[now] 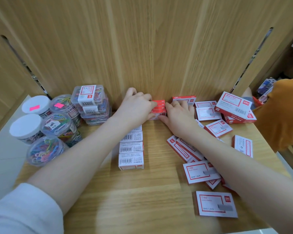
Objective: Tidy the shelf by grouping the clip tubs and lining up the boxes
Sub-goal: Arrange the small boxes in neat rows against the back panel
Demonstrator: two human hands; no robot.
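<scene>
1. Box-lining is the step in hand: both hands meet at a small red stack (pixel 159 108) of 4 boxes against the shelf's back wall (pixel 142 48).
2. The left hand (pixel 136 105) curls over the stack's left side, gripping it; the right hand (pixel 178 114) presses its right side, fingers fairly straight, a ring showing.
3. A row of white boxes (pixel 131 149) runs forward from the stack.
4. Clip tubs (pixel 57 125) sit grouped well left of the stack.
5. Loose boxes (pixel 208 114) lie scattered right of the stack; I judge these need gathering next.
</scene>
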